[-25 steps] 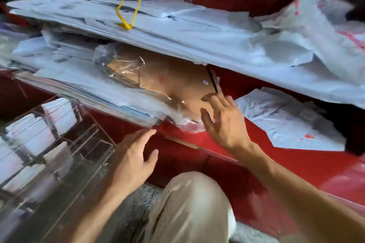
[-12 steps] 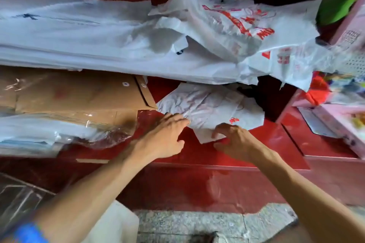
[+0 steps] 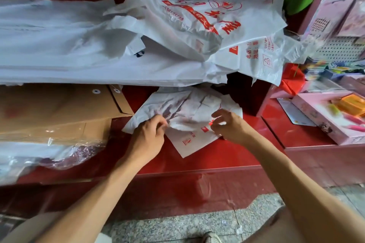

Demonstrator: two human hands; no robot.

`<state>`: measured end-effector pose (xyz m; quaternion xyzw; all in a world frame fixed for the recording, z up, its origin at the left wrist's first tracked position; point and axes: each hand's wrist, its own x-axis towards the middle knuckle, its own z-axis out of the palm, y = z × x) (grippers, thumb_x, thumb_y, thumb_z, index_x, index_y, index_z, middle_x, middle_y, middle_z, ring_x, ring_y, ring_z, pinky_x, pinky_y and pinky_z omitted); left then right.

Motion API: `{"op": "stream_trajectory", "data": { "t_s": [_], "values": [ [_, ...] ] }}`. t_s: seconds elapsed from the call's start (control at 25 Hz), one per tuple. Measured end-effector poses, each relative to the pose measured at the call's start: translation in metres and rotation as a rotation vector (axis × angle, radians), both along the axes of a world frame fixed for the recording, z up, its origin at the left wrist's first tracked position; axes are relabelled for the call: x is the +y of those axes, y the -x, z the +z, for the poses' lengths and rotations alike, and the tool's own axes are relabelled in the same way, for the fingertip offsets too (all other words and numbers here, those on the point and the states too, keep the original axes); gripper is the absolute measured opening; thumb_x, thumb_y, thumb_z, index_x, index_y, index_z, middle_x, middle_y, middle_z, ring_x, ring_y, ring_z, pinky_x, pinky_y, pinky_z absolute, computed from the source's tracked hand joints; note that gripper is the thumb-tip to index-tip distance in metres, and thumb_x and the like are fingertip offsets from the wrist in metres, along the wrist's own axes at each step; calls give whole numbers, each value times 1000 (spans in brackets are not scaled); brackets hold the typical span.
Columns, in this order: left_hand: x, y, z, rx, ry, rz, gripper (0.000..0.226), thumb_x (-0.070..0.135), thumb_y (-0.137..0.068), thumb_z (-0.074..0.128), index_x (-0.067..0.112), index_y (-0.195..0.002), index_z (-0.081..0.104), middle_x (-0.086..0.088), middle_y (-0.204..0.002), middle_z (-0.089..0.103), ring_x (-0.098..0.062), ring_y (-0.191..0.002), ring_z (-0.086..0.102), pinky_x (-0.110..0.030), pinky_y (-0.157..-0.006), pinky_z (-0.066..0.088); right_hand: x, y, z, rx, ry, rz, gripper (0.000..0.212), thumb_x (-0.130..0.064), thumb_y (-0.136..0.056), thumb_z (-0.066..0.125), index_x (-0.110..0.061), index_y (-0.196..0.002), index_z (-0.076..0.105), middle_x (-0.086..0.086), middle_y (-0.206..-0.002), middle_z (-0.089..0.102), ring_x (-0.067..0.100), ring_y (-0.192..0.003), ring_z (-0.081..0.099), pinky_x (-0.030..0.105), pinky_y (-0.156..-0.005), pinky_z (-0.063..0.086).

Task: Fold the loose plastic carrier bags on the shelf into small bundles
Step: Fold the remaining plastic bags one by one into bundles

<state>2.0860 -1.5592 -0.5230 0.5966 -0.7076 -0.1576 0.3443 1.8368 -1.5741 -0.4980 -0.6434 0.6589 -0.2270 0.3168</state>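
A heap of loose white bags with red print overhung the red shelf. Below, a crumpled, part-flattened white carrier bag lay on it. The left hand pinched its left edge; the right hand, fingers curled, pinched its right.

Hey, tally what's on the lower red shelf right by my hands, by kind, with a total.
Crumpled white plastic carrier bag with red print, pinched by left hand and right hand: 1
Stack of brown paper string-tie envelopes: 1
Clear plastic wrapped bundle: 1
Total: 3; how many envelopes the stack holds cannot be told.
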Motion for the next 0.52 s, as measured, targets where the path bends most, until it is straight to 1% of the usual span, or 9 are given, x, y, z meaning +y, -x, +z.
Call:
{"op": "stream_trajectory", "data": {
  "t_s": [0.04, 0.12, 0.2, 0.24, 0.28, 0.32, 0.4, 0.44, 0.52],
  "values": [
    [0, 2, 8, 292, -108, 79, 11, 19, -98, 55, 23, -89, 61, 9, -82, 64, -9, -75, 58, -22, -59, 42, -1, -1, 0, -27, 22, -43, 40, -16, -88, 61, -19, -126, 53, -1, -116, 64, 21, -85, 68, 33, -68, 54],
    [1, 3, 20, 1053, -430, 152, 13, 19, -99, 54, 25, -93, 65, 2, -94, 69, -15, -82, 64, -24, -62, 51, -1, -4, 3, -60, 93, -128, 46, -11, -85, 59, -21, -129, 50, -1, -117, 63, 22, -89, 67, 38, -70, 57],
    [6, -10, 23, 1553, -568, 103, 26, 16, -95, 58, 13, -119, 65, -9, -121, 66, -21, -104, 64, -33, -89, 54, 2, -10, 10, -285, 91, -236, 49, -8, -86, 61, -20, -131, 48, 1, -112, 64, 21, -84, 66, 36, -64, 56],
    [12, -17, 22, 1662, -579, 86, 42, 17, -90, 63, 7, -131, 59, -12, -135, 59, -22, -114, 58, -31, -103, 44, 4, -15, 14, -466, 33, -288, 46, -11, -88, 63, -18, -131, 48, 3, -108, 65, 21, -80, 66, 35, -62, 55],
    [19, -23, 22, 1732, -573, 52, 52, 18, -86, 68, 4, -135, 56, -13, -142, 53, -21, -117, 54, -29, -107, 38, 5, -18, 19, -641, -72, -315, 45, -19, -90, 64, -15, -132, 48, 7, -106, 66, 24, -77, 67, 34, -61, 55],
    [29, -26, 23, 1761, -561, 29, 50, 17, -86, 68, 4, -132, 57, -14, -140, 55, -19, -114, 56, -26, -102, 42, 8, -22, 23, -753, -225, -300, 47, -32, -91, 64, -14, -131, 48, 11, -107, 68, 29, -78, 69, 35, -62, 56],
    [53, -24, 21, 1751, -581, 53, 26, 13, -97, 52, 8, -120, 63, -11, -118, 69, -17, -98, 69, -26, -81, 58, 16, -37, 32, -768, -570, -115, 64, -62, -88, 53, -13, -129, 46, 21, -110, 70, 38, -87, 71, 38, -65, 58],
    [67, -20, 19, 1732, -596, 82, 25, 10, -100, 45, 10, -117, 63, -9, -109, 72, -17, -91, 72, -30, -71, 61, 19, -47, 31, -765, -670, -13, 69, -69, -85, 49, -14, -128, 45, 23, -110, 69, 40, -91, 70, 40, -67, 58],
    [86, -14, 11, 1679, -646, 106, 26, 9, -102, 41, 12, -119, 60, -9, -98, 74, -18, -81, 74, -33, -59, 60, 26, -75, 23, -805, -669, 80, 60, -62, -84, 57, -17, -124, 51, 19, -113, 67, 36, -95, 69, 41, -74, 57]
  ]
}}
